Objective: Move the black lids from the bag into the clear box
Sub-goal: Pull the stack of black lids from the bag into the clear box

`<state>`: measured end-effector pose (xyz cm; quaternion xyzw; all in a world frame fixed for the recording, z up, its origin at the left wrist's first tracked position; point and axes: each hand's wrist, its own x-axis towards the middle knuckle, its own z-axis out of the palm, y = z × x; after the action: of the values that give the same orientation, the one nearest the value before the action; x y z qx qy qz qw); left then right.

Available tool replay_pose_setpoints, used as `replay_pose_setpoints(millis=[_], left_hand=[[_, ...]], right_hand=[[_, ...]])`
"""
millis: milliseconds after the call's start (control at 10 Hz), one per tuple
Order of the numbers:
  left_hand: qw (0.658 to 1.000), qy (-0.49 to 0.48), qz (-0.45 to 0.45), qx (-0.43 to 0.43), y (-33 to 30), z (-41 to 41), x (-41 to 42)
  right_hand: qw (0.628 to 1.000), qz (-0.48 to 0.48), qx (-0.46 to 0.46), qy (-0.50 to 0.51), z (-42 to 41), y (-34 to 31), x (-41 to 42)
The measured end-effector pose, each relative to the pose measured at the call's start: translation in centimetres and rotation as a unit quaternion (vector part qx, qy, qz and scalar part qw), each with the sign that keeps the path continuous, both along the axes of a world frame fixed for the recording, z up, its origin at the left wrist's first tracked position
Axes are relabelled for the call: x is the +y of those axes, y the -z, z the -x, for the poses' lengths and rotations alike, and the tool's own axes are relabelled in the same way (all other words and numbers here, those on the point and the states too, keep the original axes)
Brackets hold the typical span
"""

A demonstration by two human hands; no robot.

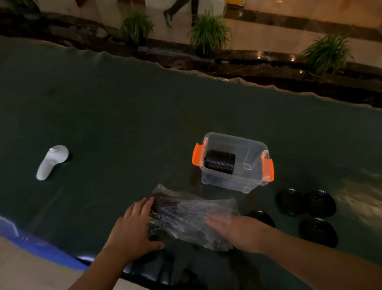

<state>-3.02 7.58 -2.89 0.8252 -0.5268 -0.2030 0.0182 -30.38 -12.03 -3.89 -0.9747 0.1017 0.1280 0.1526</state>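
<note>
Dark green cloth (pixel 114 109) over a long table, with potted plants and a polished floor beyond its far edge.

Head view, items noted:
- Clear box (pixel 234 164), orange latches, lid off, right of centre. One row of black lids (pixel 220 164) stands on edge inside — part of the job done, room left beside it.
- Crinkled clear bag (pixel 191 215), near edge, lying flat with dark lids visible through the plastic; more to move.
- Four loose lids (pixel 313 203) flat on the cloth at near right, outside both box and bag.
- Left hand (pixel 132 229): fingers curled over the bag's left end, pressing on it.
- Right hand (pixel 235 228): flat and spread against the bag's right end — gripping nothing.
- White controller (pixel 52 161), far left, well apart.
</note>
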Motion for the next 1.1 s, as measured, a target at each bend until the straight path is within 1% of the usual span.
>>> replay_pose_setpoints(millis=[100,200,300,400,500,600,700,800,900,1000,1100], left_hand=[[1.0,0.004,0.002,-0.003,0.2,0.0,0.4],[1.0,0.007,0.011,-0.006,0.4,-0.1,0.6],[1.0,0.009,0.018,0.003,0.7,0.0,0.9],[1.0,0.01,0.026,0.014,1.0,-0.1,1.1],[0.999,0.014,0.031,0.028,1.3,-0.1,1.5],[0.999,0.016,0.032,0.028,1.4,-0.1,1.6],[0.999,0.018,0.032,0.016,1.5,-0.3,1.6],[0.999,0.025,0.03,-0.003,1.6,-0.4,1.6],[0.999,0.022,0.018,-0.027,1.4,-0.4,1.5],[0.999,0.02,0.002,-0.043,1.2,-0.5,1.4],[0.997,0.029,-0.018,-0.069,0.6,-0.8,1.1]], right_hand=[[0.998,0.047,-0.03,-0.026,-4.6,1.2,0.4],[0.999,0.006,-0.011,-0.034,-7.4,1.4,1.1],[0.996,-0.004,-0.026,-0.084,-9.5,0.7,0.5],[0.994,-0.017,-0.039,-0.105,-11.2,0.3,1.5],[0.996,0.022,-0.079,-0.014,-15.7,1.2,6.0],[0.995,0.015,-0.092,-0.029,-16.7,1.1,6.1],[0.988,-0.077,-0.09,-0.097,-15.8,-0.8,3.1],[0.988,-0.073,-0.124,-0.057,-15.6,-0.8,2.5],[0.989,-0.08,-0.102,-0.073,-15.5,0.0,2.6],[0.99,-0.063,-0.103,-0.079,-14.5,0.3,1.4],[0.99,-0.011,-0.072,-0.118,-12.7,0.0,1.1]])
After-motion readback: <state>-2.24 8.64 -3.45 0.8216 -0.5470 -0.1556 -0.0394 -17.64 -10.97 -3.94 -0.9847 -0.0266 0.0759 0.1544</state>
